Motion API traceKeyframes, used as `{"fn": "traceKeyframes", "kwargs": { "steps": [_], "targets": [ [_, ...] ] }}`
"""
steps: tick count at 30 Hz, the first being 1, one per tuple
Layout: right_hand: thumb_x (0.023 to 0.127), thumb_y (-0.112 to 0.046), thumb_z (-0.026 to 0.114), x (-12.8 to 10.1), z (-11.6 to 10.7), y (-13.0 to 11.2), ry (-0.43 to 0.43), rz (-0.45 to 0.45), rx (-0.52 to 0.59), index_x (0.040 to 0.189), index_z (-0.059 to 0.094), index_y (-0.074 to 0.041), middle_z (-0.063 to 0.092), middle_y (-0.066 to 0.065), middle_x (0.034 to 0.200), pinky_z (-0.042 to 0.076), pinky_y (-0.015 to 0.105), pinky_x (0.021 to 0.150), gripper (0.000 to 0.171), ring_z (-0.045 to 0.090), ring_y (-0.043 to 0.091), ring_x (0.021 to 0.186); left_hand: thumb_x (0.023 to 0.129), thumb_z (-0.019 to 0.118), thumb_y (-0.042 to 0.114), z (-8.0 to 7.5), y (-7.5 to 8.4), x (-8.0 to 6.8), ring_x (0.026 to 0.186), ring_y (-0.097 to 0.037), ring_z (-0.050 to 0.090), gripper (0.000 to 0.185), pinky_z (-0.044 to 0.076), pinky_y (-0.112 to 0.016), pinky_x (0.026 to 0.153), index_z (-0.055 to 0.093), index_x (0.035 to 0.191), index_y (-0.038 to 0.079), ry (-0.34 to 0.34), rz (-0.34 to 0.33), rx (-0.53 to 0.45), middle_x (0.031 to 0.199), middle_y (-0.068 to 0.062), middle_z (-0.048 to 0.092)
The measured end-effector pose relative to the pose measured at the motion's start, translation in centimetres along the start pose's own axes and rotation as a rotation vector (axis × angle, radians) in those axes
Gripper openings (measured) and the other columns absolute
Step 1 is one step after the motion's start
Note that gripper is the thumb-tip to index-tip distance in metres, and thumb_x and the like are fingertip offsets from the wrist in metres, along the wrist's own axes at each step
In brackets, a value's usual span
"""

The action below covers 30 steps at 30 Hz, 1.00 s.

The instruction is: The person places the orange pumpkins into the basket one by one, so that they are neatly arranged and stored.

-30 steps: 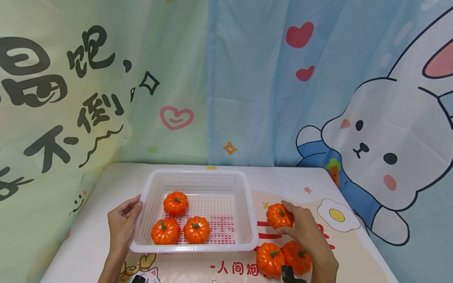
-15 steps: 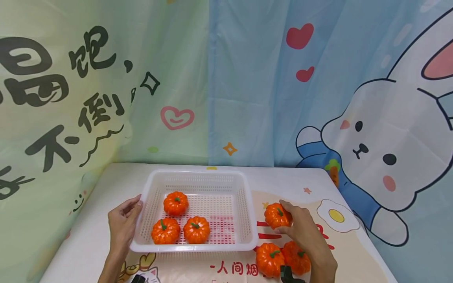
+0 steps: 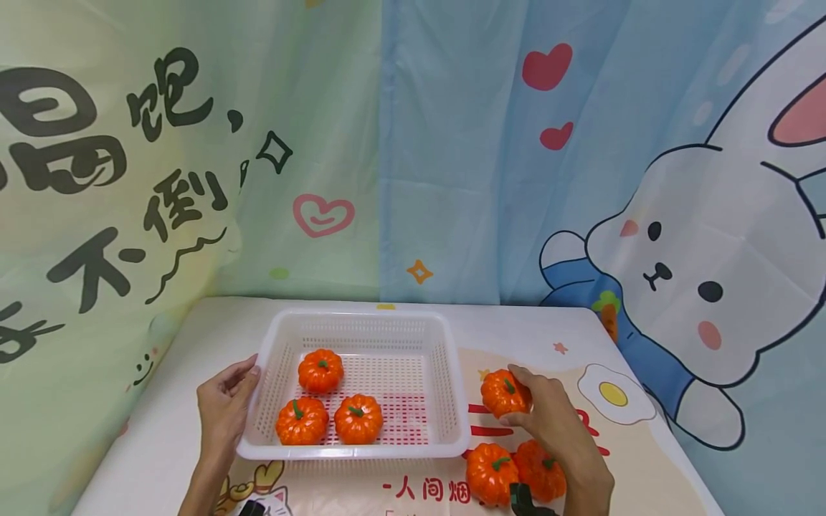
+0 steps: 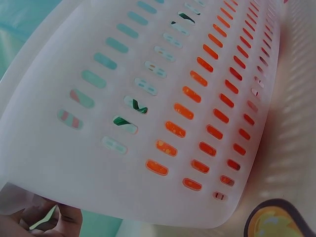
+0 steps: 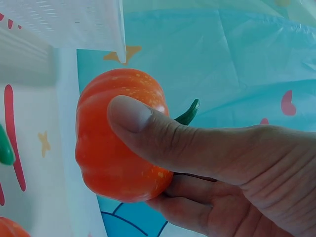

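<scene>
A white perforated plastic basket (image 3: 413, 453) stands on the table with three small orange toy pumpkins inside: one at the back (image 3: 320, 371), one front left (image 3: 302, 423) and one front right (image 3: 358, 420). At its left rim my left hand (image 3: 222, 401) grips the edge; in the left wrist view the curled fingers (image 4: 66, 219) show beneath the rim. To the right of the basket, my right hand (image 3: 548, 408) holds another pumpkin (image 5: 118, 163) between thumb and fingers. The thumb lies across its side, and its green stem (image 5: 188, 112) points away from the basket.
Two more pumpkins, a left one (image 3: 492, 473) and a right one (image 3: 540, 469), sit side by side near the table's front, partly behind a black wrist-camera part (image 3: 525, 499). The table covering (image 3: 645, 459) is printed. A cartoon curtain (image 3: 445, 158) hangs behind.
My right hand has shifted slightly left with the pumpkin it holds. The left hand, the basket and the pumpkins inside stay as they were.
</scene>
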State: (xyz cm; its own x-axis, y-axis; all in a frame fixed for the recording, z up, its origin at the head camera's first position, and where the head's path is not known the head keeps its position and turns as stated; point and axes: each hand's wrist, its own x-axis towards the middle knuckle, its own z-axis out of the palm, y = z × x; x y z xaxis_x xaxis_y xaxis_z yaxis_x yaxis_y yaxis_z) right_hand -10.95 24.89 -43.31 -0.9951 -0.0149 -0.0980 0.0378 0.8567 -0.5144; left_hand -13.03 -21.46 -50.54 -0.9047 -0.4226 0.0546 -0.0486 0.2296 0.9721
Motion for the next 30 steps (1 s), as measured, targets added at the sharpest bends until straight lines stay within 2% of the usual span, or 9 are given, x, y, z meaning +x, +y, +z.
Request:
{"fn": "traceKeyframes", "kwargs": {
  "steps": [12,30],
  "targets": [
    [0.086,-0.01,0.092,0.0,-0.6,-0.7,-0.004,-0.015,0.004,0.162,0.048,-0.001,0.055,0.031,0.16,0.05,0.066,0.114,0.089,0.05,0.055,0.148,0.112,0.064,0.024,0.1,0.2,0.0,0.085,0.008,0.068,0.039,0.058,-0.007,0.08,0.07,0.142,0.001,0.005,0.003,-0.012,0.139,-0.028,0.071],
    [0.085,-0.008,0.093,-0.3,-1.2,-1.3,0.013,-0.045,-0.002,0.162,0.049,0.0,0.06,0.031,0.155,0.055,0.062,0.111,0.089,0.057,0.053,0.14,0.111,0.065,0.024,0.0,0.0,0.0,0.085,0.005,0.069,0.039,0.058,-0.008,0.079,0.07,0.142,0.001,0.001,0.013,-0.012,0.138,-0.027,0.073]
  ]
}}
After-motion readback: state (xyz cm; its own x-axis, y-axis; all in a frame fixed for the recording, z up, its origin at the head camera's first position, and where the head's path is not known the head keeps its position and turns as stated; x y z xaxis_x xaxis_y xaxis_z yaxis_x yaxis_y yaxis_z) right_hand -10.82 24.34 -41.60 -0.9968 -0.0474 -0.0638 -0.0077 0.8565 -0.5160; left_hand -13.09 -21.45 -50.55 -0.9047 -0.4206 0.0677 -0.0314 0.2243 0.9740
